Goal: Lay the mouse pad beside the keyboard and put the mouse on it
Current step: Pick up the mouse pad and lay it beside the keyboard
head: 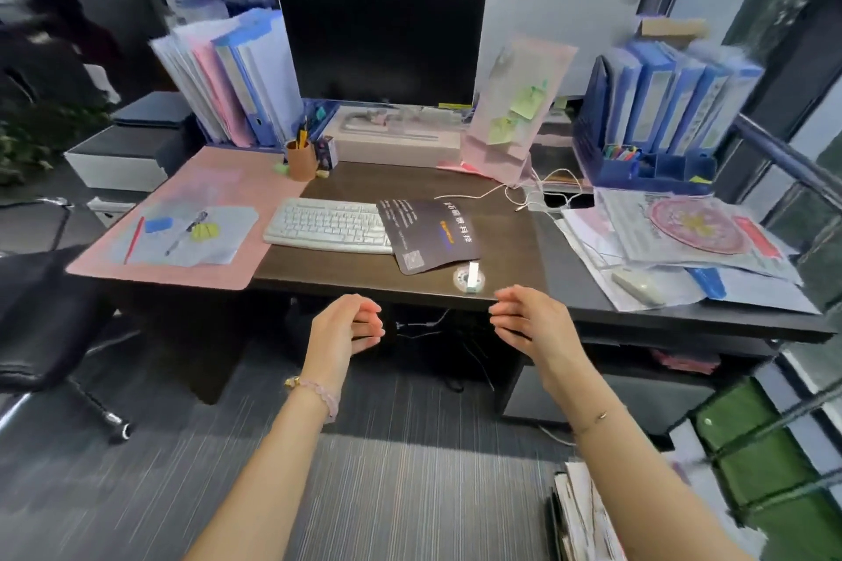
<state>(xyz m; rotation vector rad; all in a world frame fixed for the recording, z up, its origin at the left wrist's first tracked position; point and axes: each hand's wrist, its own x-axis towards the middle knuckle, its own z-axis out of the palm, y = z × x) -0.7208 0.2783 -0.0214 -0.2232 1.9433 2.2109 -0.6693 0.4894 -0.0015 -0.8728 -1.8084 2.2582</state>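
— Where is the mouse pad (430, 235) from your hands?

— Your dark mouse pad lies on the table (364, 273), at about twelve o'clock from the gap between your hands, well beyond your fingertips. Its left edge overlaps the right end of the white keyboard (326, 225), so it rests partly on the keys, tilted, not flat beside them. Just at its near corner sits a small round disc with a white tab (469, 278), close to the table's front edge.

— And the mouse (638, 285)?

— A pale mouse lies on the loose papers (683, 251) at roughly two o'clock from your right hand (531, 319), well apart from the pad and from both hands.

— What are your hands doing?

— Your left hand (341, 326) hovers in front of the table edge, fingers loosely curled, thumb apart from them, holding nothing and touching nothing. Your right hand hangs just at the table's front edge, near the disc at its eleven o'clock, fingers half bent and spread from the thumb, also empty. The palms face each other across a gap.

— Anything else near?

— A dark monitor (380, 36) stands at twelve o'clock behind the keyboard, a pink mat (218, 191) at ten o'clock.
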